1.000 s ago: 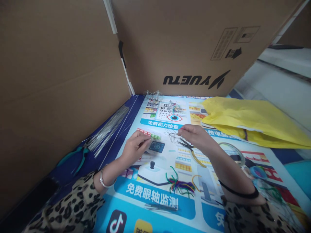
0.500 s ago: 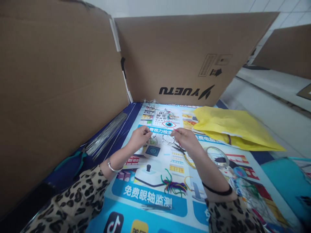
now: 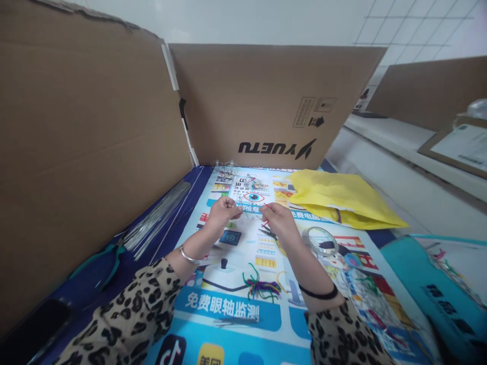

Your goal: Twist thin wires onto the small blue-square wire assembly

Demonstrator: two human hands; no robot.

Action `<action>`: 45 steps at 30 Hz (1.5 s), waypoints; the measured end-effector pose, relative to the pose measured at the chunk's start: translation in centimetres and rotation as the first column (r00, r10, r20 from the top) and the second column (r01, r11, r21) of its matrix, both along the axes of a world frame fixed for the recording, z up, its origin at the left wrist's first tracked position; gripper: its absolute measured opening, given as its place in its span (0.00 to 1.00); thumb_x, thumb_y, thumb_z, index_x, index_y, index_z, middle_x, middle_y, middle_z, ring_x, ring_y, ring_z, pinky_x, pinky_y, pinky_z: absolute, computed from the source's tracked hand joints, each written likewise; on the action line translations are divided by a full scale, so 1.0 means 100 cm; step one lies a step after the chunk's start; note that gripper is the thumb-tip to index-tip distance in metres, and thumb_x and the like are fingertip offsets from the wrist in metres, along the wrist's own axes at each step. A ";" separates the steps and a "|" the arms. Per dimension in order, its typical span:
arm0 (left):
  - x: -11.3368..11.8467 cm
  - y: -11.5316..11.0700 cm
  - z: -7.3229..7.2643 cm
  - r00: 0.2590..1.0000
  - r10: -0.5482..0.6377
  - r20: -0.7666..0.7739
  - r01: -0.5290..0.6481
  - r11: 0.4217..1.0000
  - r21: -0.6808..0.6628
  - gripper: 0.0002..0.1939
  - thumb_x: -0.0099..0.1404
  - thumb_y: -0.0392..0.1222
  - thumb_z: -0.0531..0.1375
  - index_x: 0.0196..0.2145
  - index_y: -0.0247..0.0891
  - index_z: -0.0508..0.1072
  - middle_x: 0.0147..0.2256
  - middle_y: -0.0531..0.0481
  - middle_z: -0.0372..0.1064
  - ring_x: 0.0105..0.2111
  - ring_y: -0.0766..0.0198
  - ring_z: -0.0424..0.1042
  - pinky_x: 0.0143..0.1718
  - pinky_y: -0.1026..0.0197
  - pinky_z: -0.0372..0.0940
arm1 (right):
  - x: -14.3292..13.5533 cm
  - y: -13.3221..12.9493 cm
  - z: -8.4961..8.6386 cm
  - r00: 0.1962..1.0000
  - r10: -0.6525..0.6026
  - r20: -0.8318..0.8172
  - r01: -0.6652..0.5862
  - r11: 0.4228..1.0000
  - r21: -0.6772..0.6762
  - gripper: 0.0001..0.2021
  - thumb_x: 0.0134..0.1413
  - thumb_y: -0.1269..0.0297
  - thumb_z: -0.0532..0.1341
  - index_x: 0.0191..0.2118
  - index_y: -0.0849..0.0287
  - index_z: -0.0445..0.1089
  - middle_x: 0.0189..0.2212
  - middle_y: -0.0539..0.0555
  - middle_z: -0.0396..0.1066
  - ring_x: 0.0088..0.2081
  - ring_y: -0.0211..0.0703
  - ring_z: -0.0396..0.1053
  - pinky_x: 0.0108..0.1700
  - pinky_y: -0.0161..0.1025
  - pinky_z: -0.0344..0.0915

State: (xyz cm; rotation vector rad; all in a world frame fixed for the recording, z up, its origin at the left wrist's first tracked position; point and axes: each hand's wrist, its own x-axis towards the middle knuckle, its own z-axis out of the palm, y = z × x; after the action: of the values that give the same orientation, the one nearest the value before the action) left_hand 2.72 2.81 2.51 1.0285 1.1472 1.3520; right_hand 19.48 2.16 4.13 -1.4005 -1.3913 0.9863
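My left hand (image 3: pixel 220 215) is closed in a pinch on a thin wire piece (image 3: pixel 250 217) over the printed table cover. Opposite it, my right hand (image 3: pixel 280 222) pinches a red strand (image 3: pixel 265 223), which shows above and below the fingers. The wire piece spans the small gap between both hands; its exact shape is too fine to make out. Just under my right hand lie scissors (image 3: pixel 268 232) with dark blades, their handles partly hidden by the wrist. A bundle of coloured yarn (image 3: pixel 263 289) lies nearer to me.
Cardboard panels (image 3: pixel 243 101) stand at the back and left. Silvery wires (image 3: pixel 158 218) and teal-handled pliers (image 3: pixel 112 266) lie left. A yellow bag (image 3: pixel 342 197), a tape roll (image 3: pixel 320 241) and a teal pouch (image 3: pixel 414 274) are right. Loose wires (image 3: pixel 238 322) lie in front.
My fingertips have come closer together, with the wire piece still between them. The camera view has turned slightly, so the scene sits further left.
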 end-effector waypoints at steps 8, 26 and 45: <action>0.038 0.014 -0.011 0.987 0.159 0.018 -0.160 0.984 0.080 0.15 0.44 0.38 0.65 0.25 0.37 0.60 0.18 0.62 0.57 0.20 0.72 0.63 0.25 0.66 0.60 | -0.009 -0.007 -0.014 0.999 -0.025 -0.020 0.026 0.998 0.054 0.14 0.47 0.53 0.57 0.23 0.59 0.67 0.19 0.50 0.69 0.19 0.35 0.59 0.21 0.32 0.53; 0.059 0.002 -0.013 0.995 0.089 0.051 -0.095 0.986 0.134 0.09 0.53 0.43 0.61 0.25 0.35 0.67 0.22 0.55 0.64 0.23 0.69 0.65 0.27 0.66 0.63 | -0.015 -0.004 -0.032 0.996 -0.062 -0.066 0.070 0.991 0.114 0.14 0.51 0.55 0.54 0.29 0.59 0.71 0.26 0.53 0.72 0.29 0.43 0.68 0.29 0.36 0.63; 0.057 -0.002 -0.036 0.998 0.018 -0.057 -0.012 0.994 0.110 0.05 0.53 0.38 0.60 0.29 0.36 0.73 0.25 0.52 0.70 0.26 0.66 0.68 0.29 0.65 0.62 | -0.008 -0.001 -0.045 0.993 0.012 -0.118 -0.010 1.000 0.015 0.18 0.46 0.65 0.52 0.41 0.59 0.73 0.27 0.52 0.73 0.28 0.43 0.68 0.28 0.37 0.63</action>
State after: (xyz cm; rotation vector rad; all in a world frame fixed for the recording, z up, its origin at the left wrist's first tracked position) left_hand 8.38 2.58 -1.12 1.1464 1.1357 1.4182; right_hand 18.64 2.02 -0.39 -1.3041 -1.3172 1.0477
